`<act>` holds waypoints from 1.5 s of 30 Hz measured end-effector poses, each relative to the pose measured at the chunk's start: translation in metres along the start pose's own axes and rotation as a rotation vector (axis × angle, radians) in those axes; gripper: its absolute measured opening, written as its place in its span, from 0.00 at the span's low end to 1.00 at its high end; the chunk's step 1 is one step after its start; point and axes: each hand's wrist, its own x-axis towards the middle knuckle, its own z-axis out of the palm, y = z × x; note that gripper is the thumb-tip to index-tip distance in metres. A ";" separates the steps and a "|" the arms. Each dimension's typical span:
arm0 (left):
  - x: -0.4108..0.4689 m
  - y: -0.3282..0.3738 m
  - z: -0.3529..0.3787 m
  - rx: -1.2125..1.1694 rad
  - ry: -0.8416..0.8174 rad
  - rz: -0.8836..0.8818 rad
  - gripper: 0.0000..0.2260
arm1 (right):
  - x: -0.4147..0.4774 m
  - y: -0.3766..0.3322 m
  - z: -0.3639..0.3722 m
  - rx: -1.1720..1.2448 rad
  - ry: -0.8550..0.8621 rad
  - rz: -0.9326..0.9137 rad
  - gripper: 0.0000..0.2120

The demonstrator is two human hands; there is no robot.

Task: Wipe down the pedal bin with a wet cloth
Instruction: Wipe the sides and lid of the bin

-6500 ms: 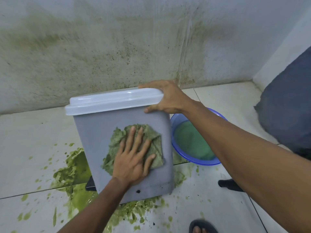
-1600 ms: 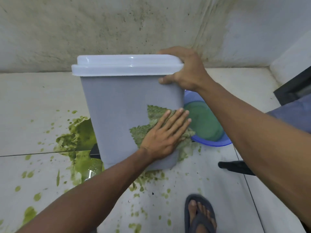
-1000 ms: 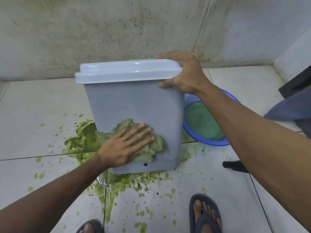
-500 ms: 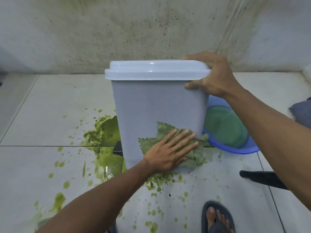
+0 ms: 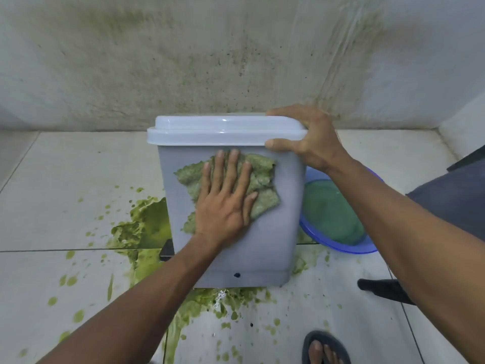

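A grey pedal bin (image 5: pixel 273 237) with a white lid (image 5: pixel 225 130) stands on the tiled floor in front of me. My left hand (image 5: pixel 225 203) lies flat with straight fingers on a green-stained wet cloth (image 5: pixel 262 179), pressing it against the upper part of the bin's near side. My right hand (image 5: pixel 309 140) grips the lid's right corner, fingers over the top and thumb under the rim. The black pedal (image 5: pixel 166 249) pokes out at the bin's lower left.
Green slop (image 5: pixel 141 227) is splashed over the floor left of and in front of the bin. A blue basin (image 5: pixel 338 219) with greenish water sits right of the bin. My sandalled foot (image 5: pixel 322 348) is at the bottom right. A stained wall (image 5: pixel 210 61) rises behind.
My left hand has slid the cloth up from the bin's lower right side to just under the lid. My right hand keeps its grip on the lid corner.
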 end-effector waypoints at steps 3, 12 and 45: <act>0.012 0.037 0.009 -0.047 0.003 0.046 0.26 | 0.001 0.002 0.001 -0.022 0.019 -0.011 0.26; 0.006 0.028 0.014 -0.025 0.082 0.268 0.27 | 0.001 0.010 0.004 -0.018 0.026 -0.027 0.24; -0.073 -0.079 -0.018 0.103 -0.108 0.222 0.28 | -0.002 0.006 0.004 -0.034 0.035 -0.024 0.21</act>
